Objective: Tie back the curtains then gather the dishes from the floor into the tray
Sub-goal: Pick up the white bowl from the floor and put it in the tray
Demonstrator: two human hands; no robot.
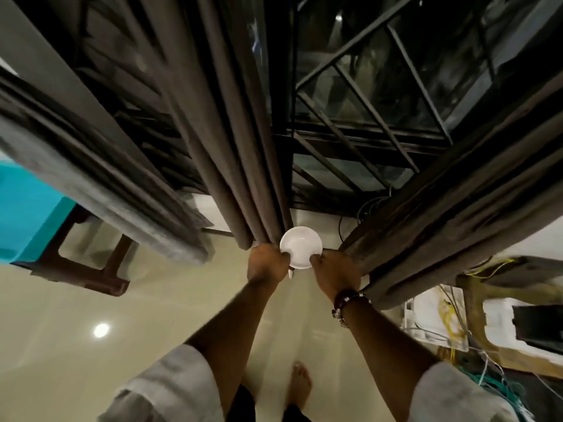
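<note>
A small white dish sits low over the glossy floor, at the foot of the curtains. My left hand grips its left rim and my right hand, with a beaded band on the wrist, grips its right rim. A small white piece pokes out below my left hand; what it is cannot be told. A grey-brown curtain hangs in folds just behind the dish. A second curtain hangs at the right and a third at the left. No tray is in view.
A dark window grille stands behind the curtains. At the left is a wooden frame under a turquoise surface. Tangled cables and white foam crowd the right. My bare foot rests on the tile floor.
</note>
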